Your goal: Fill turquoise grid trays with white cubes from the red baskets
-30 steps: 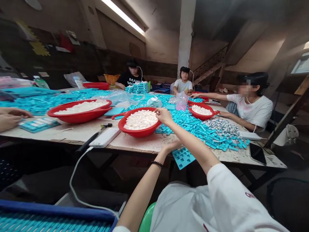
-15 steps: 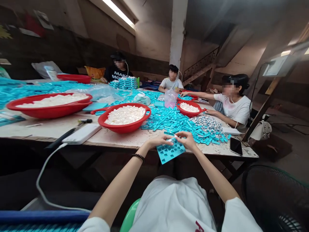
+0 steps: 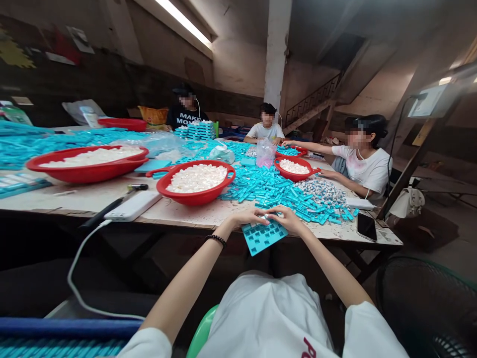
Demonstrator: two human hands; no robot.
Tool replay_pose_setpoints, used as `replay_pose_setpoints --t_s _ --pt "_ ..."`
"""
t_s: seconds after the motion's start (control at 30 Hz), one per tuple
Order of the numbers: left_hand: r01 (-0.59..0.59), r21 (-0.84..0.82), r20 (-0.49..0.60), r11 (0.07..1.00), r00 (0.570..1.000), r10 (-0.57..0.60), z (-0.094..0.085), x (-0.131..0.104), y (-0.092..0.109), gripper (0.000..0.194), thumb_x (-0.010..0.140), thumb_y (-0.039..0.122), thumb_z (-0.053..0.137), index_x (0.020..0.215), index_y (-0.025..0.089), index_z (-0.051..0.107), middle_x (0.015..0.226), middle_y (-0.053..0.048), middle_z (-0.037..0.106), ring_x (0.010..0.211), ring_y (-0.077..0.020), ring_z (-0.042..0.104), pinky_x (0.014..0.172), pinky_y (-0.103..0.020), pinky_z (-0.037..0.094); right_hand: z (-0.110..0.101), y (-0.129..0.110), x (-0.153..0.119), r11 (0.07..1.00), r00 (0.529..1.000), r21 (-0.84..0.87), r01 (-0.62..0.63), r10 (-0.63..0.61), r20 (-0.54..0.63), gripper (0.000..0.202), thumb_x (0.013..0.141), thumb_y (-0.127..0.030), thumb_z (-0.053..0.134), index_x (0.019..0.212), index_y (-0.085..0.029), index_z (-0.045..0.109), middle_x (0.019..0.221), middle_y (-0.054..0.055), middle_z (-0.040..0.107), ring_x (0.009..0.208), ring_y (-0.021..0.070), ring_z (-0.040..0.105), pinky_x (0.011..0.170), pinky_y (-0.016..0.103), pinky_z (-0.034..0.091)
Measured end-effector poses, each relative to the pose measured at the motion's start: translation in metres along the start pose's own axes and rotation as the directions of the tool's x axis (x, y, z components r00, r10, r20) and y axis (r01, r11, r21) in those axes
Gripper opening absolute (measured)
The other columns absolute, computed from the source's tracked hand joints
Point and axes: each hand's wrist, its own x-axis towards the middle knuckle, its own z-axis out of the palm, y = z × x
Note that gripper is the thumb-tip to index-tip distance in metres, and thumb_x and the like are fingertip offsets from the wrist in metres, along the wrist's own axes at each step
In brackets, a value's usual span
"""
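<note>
A blue tray with rows of square holes [image 3: 264,240] is tilted at the near edge of the table, over my lap. Closed on its far left side is my left hand [image 3: 250,217], thumb on top. My right hand [image 3: 286,219] has its fingers pinched together at the tray's far edge, around a small white piece [image 3: 266,217]. Thumbs and fingertips of both hands almost meet there. A few white pieces sit in the tray's far row, partly hidden by my fingers. Beyond the hands lies a heap of small blue pieces [image 3: 261,184].
Red baskets [image 3: 194,199] hold white pieces. Small white-and-blue pieces [image 3: 322,194] lie in a pile. A phone [image 3: 366,227] rests at right and a white power bank [image 3: 134,206] at left. Three people sit around the table; one reaches into a red basket [image 3: 292,151]. A fan [image 3: 425,303] stands right.
My right fingers have moved slightly left along the tray's far edge, closer to my left thumb. The whole view has shifted a little to the right.
</note>
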Motion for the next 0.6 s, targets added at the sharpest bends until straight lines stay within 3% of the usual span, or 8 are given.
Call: replay_pose_setpoints --t_s 0.13,0.37,0.6 --pt "0.099 -0.109 0.08 0.989 0.993 -0.09 0.0005 -0.0014 -0.0007 0.046 0.065 0.043 0.087 0.106 0.023 0.077 0.095 -0.003 0.074 0.084 -0.0209 0.066 0.071 -0.027 0.048 -0.0003 -0.0007 -0.0014 1.0 1.0 0.001 -0.019 0.019 0.003 0.024 0.095 -0.042 0.066 0.109 -0.026 0.077 0.107 0.005 0.076 0.101 0.024 0.067 0.092 0.037 0.05" --pt "0.023 -0.066 0.077 0.998 0.997 -0.018 -0.0013 0.004 -0.0019 0.041 0.064 0.04 0.088 0.1 0.022 0.079 0.099 -0.002 0.075 0.093 -0.022 0.066 0.08 -0.028 0.048 -0.0033 0.0001 -0.0004 0.995 0.996 -0.079 0.06 -0.054 0.074 0.021 0.096 -0.034 0.065 0.111 -0.026 0.076 0.106 0.006 0.076 0.1 0.0229 0.067 0.091 0.035 0.05" --pt "0.06 -0.148 0.019 0.987 0.998 -0.057 0.0047 -0.0013 0.0035 0.045 0.071 0.059 0.08 0.097 0.022 0.08 0.103 -0.005 0.077 0.094 -0.0242 0.066 0.082 -0.03 0.048 0.0004 0.0092 -0.0013 0.984 0.996 -0.161 0.071 -0.062 0.063 0.022 0.095 -0.023 0.065 0.115 -0.026 0.075 0.107 0.006 0.076 0.1 0.0228 0.066 0.09 0.036 0.05"
